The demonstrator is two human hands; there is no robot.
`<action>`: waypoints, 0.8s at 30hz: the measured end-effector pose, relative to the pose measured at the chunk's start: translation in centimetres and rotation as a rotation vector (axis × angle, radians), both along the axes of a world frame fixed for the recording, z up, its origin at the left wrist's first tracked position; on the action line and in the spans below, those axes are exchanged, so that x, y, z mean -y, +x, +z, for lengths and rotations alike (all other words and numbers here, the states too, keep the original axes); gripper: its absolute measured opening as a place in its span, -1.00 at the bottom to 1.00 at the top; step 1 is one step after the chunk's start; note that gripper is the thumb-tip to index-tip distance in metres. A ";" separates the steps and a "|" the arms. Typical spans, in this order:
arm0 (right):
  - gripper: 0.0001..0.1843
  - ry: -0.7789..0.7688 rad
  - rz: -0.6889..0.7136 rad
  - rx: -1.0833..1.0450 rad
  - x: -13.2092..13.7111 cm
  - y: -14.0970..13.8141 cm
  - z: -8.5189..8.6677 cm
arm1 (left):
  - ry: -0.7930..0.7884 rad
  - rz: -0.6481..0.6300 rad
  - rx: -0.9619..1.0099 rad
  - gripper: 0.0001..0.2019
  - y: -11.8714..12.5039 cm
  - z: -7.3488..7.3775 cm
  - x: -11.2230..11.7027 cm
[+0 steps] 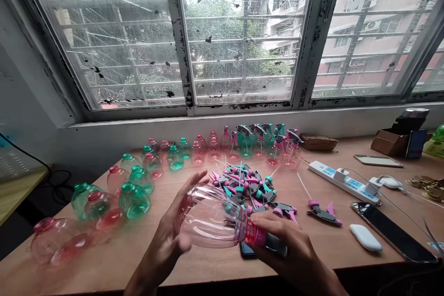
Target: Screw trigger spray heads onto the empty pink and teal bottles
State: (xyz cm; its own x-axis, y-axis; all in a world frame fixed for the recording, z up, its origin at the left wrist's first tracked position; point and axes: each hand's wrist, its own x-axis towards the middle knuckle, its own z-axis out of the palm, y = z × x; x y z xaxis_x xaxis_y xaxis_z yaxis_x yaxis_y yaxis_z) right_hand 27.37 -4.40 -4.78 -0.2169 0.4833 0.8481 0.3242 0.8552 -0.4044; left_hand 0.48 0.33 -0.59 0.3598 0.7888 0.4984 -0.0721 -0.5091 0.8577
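My left hand [169, 231] cups the base of a clear pink plastic bottle [211, 217] that lies sideways above the wooden table [138, 259]. My right hand [287, 249] is closed round the pink collar and dark spray head [267, 240] at the bottle's neck. Just behind the bottle lies a heap of loose pink and teal spray heads [246, 182]. One more spray head [322, 212] lies apart to the right.
Several empty pink and green bottles [133, 189] stand and lie along the left and back. Finished spray bottles [263, 143] line the window sill. A power strip [343, 180], phones [391, 229], a white case [366, 237] and boxes [390, 141] sit right.
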 end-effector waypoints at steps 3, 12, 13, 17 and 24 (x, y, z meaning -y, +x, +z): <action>-0.58 -0.082 -0.078 0.014 0.0 0.4 -0.4 | -0.019 0.010 -0.062 -0.28 -0.2 0.1 0.0; -0.62 -0.501 -0.097 -0.273 -0.2 1.0 -1.1 | 0.158 -0.042 -0.083 -0.22 -0.1 -0.3 1.4; -0.61 -0.496 -0.094 -0.266 -0.2 1.1 -1.1 | 0.138 -0.028 -0.065 -0.21 0.2 -0.3 1.5; -0.64 -0.388 -0.087 -0.256 -0.2 1.5 -1.1 | 0.046 -0.022 -0.012 0.04 1.0 -0.6 1.2; -0.65 -0.618 0.019 -0.403 0.0 2.0 0.4 | 0.069 -0.013 -0.111 0.01 0.9 -1.6 0.1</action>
State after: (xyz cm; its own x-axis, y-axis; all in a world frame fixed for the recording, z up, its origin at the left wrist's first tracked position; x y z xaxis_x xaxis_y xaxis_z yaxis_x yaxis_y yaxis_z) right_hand 29.36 -4.41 -4.36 0.0406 0.8982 0.4376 0.0358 0.4364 -0.8990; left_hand 1.39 0.21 -2.24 0.4257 0.7488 0.5080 0.0150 -0.5671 0.8235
